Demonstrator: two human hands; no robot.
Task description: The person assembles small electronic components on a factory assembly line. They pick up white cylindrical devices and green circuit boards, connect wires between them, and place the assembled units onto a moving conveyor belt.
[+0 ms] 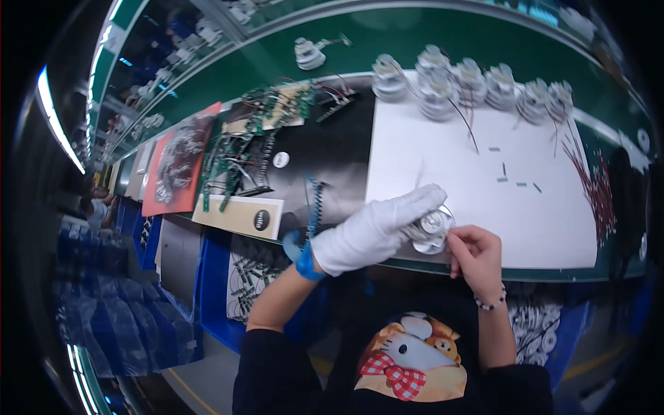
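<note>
My left hand (373,232), in a white glove with a blue wrist strap, grips a small round silver metal part (432,232) at the near edge of a white mat (477,187). My bare right hand (476,254), a bead bracelet on its wrist, touches the right side of that part with pinched fingertips. What sits between those fingertips is too small to tell. A row of similar round silver parts (470,86) with red and white wires stands along the mat's far edge.
Green circuit boards with wires (252,149) lie heaped on a black mat at left. A bundle of red wires (595,183) lies at right. A blue bin of small parts (249,280) sits below the table edge. Tiny dark pieces (512,173) dot the white mat.
</note>
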